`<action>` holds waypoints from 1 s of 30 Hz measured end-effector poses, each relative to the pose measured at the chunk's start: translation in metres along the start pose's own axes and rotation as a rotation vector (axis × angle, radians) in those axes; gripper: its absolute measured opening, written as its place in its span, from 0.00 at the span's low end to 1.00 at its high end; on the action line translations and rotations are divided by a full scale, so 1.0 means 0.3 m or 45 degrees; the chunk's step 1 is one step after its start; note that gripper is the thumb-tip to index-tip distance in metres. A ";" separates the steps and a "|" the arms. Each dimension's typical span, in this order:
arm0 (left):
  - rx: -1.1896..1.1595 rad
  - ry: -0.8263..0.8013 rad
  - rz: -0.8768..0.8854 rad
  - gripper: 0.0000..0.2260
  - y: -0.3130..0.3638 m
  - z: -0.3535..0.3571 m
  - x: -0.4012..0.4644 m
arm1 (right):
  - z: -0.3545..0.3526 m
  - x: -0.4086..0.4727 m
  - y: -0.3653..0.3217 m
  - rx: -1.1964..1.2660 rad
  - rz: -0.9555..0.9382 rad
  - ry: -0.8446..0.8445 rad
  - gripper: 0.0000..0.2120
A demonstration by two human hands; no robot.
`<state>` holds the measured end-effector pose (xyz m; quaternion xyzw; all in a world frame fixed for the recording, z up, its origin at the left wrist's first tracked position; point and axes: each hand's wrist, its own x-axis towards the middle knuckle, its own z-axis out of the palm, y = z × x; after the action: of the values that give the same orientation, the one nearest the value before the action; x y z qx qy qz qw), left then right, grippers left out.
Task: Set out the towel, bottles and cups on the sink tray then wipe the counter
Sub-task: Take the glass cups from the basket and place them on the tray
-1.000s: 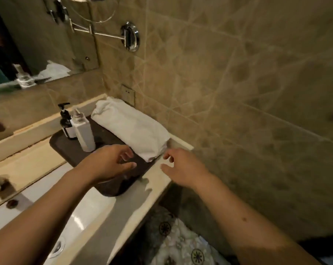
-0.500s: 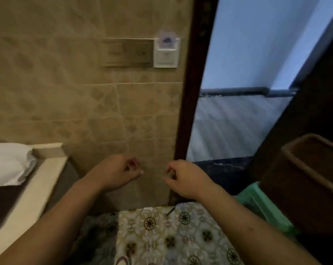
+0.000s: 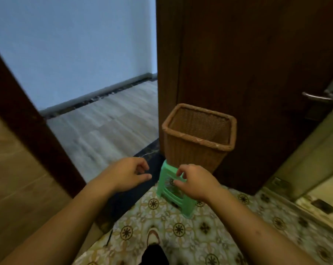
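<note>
The sink, tray, towel and bottles are out of view. I face the doorway with both hands held out low in front of me. My left hand (image 3: 130,174) hovers over the dark threshold, fingers loosely curled, holding nothing. My right hand (image 3: 195,180) hangs just above a small green plastic stool (image 3: 169,194), fingers loosely curled and apart, also holding nothing. I cannot tell whether its fingertips touch the stool's top.
A brown wicker basket (image 3: 198,138) stands on the green stool against the open dark wooden door (image 3: 248,64), which has a metal handle (image 3: 317,97). The door frame (image 3: 29,129) is at left, grey hallway floor (image 3: 108,127) beyond. Patterned floor tiles (image 3: 190,236) lie below.
My view has swung right, from the sink tray and towel, past the tiled wall, to the doorway. The basket and stool are now central. Both hands stayed out in front, holding nothing.
</note>
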<state>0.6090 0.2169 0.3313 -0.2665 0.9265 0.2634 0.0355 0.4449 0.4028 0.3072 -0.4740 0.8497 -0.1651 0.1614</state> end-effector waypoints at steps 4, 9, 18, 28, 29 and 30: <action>-0.014 -0.080 0.144 0.10 0.063 0.032 0.291 | -0.078 0.103 0.166 -0.016 0.154 0.041 0.14; -0.146 -0.112 0.257 0.10 0.071 0.043 0.687 | -0.166 0.341 0.342 0.013 0.287 0.017 0.12; -0.179 -0.138 0.278 0.04 0.008 -0.041 1.298 | -0.281 0.852 0.555 0.149 0.463 -0.046 0.06; 0.304 -0.405 0.208 0.08 0.038 0.083 1.689 | -0.214 1.130 0.797 0.272 0.555 -0.240 0.06; 0.356 -0.411 0.220 0.08 0.040 0.103 1.719 | -0.203 1.164 0.827 0.271 0.543 -0.282 0.07; 0.385 -0.443 0.219 0.08 0.042 0.118 1.744 | -0.188 1.201 0.858 0.260 0.528 -0.325 0.08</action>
<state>0.1523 -0.0046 0.1988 -0.1290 0.9545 0.1657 0.2115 0.0473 0.2282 0.2037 -0.2881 0.8803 -0.1523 0.3448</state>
